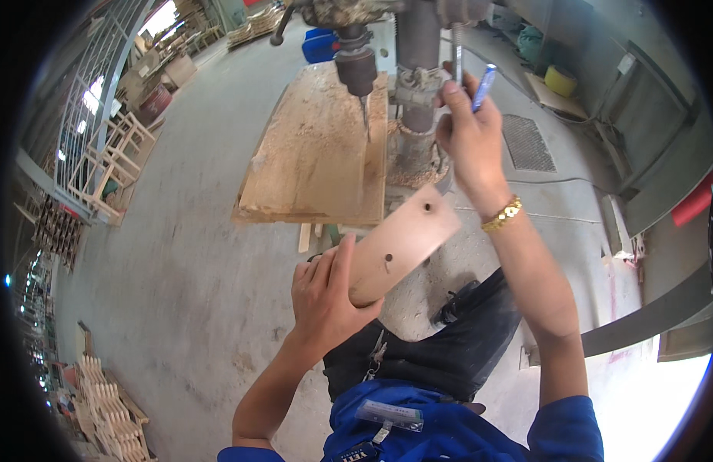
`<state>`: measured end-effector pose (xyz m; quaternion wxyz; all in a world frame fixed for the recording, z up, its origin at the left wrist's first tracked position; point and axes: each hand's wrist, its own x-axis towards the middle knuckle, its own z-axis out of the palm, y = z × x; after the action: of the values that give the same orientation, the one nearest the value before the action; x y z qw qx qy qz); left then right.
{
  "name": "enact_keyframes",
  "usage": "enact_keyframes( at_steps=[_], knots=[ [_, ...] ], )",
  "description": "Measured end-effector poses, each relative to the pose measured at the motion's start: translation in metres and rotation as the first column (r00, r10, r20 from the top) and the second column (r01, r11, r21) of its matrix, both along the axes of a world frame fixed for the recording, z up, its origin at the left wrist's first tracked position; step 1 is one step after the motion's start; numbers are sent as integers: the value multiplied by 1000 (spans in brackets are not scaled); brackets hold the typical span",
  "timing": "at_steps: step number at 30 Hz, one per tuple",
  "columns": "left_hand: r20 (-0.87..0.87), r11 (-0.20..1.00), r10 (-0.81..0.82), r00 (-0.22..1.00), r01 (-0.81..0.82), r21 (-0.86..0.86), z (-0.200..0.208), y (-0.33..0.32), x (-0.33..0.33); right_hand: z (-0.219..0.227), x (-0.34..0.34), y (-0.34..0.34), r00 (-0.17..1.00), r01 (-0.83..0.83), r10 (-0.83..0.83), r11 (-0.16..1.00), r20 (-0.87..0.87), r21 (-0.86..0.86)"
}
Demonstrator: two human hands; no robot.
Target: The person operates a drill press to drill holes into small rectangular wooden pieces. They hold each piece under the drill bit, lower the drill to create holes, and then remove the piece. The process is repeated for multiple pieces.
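Observation:
My left hand [326,296] is closed round the lower end of a flat wooden board [409,242], tilted in front of me, with two dark holes in its face and a small mark by one. At the drill press, my right hand [477,142] is raised beside the metal column [418,50]. A blue-and-white pen [484,86] sticks up from its closed fingers. The fingertips are close to a threaded rod [457,54]; whether they touch it I cannot tell. Left of the column hangs the drill chuck [355,69] with a long bit [365,115] pointing down.
Under the bit lies a wooden work table [295,173] strewn with chips and sawdust. A blue bin [319,46] stands behind it. Wooden frames [114,165] stand at left, and stacked wooden pieces [110,408] at lower left. A curved metal bar [649,319] crosses at right.

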<state>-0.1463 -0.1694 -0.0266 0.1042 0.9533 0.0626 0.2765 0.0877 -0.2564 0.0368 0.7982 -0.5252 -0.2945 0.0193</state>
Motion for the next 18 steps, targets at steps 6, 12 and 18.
enact_keyframes(
  at_steps=[6,12,18],
  knots=[
    [111,997,-66,992,61,46,5,7,0,3,7,-5,999,29,-29,999,37,18],
    [-33,974,-170,985,173,143,15,44,5,2,9,-6,999,0,-1,1000,38,12],
    [-473,925,-254,844,354,136,83,144,66,0,10,-6,1000,24,-24,1000,-17,-10]
  ],
)
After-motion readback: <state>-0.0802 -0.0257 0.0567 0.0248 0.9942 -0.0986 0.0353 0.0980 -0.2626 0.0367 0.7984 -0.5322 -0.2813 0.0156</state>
